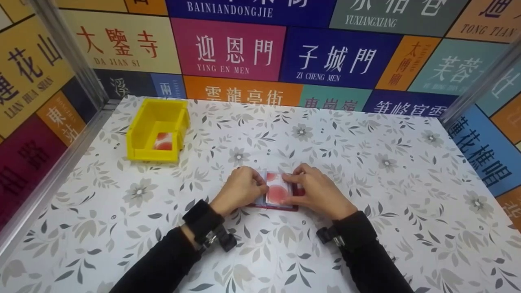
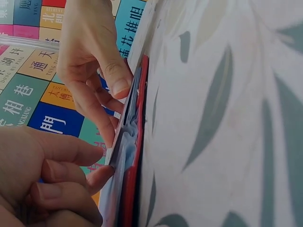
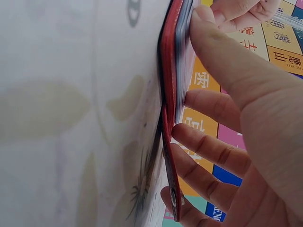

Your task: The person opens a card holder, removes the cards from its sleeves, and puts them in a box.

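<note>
A small red card holder (image 1: pixel 281 208) with clear plastic sleeves (image 2: pixel 124 153) lies opened on the table. Over its right part is a white card (image 1: pixel 278 194) with red circles. My right hand (image 1: pixel 317 190) holds this card, thumb at the near side and index finger at the far side. At the card's left edge, my left hand (image 1: pixel 241 188) pinches the sleeve edge between thumb and index finger; its other fingers are curled. In the right wrist view, a strap with a metal snap (image 3: pixel 173 196) sticks out beside my right fingers. Whether the card sits inside a sleeve is unclear.
A yellow bin (image 1: pixel 152 155) stands at the back left, with red-and-white cards (image 1: pixel 163 143) inside. The table (image 1: pixel 228 260) has a leaf-patterned cover. Printed panels (image 1: pixel 232 53) with large characters rise behind it and at both sides.
</note>
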A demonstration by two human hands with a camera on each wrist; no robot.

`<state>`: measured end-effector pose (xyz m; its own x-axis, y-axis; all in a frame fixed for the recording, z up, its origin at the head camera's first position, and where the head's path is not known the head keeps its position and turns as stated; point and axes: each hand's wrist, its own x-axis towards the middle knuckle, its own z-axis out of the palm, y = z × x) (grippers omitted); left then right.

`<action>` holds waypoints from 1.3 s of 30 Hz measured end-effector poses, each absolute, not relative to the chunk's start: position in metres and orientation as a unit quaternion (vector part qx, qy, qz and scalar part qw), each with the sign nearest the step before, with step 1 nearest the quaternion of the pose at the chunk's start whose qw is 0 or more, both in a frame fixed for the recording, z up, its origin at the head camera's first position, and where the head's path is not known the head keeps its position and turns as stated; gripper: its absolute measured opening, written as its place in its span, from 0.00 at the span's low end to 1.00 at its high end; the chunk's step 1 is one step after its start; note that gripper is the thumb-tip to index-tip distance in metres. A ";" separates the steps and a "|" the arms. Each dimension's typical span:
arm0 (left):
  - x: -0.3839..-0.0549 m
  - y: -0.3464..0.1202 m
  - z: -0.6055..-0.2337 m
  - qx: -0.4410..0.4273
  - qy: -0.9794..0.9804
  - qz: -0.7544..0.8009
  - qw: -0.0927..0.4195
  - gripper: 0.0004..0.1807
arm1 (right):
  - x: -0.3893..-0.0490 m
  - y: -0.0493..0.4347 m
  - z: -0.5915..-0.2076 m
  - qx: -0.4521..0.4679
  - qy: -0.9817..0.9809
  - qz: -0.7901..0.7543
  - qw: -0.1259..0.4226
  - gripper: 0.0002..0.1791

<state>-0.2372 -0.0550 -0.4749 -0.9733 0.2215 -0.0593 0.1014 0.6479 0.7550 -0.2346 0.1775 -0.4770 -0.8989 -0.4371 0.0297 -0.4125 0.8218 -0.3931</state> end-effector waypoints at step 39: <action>-0.236 -0.050 -0.479 0.076 0.855 0.485 0.165 0.12 | -0.234 0.178 -0.476 -0.215 0.954 -0.204 0.047 0.43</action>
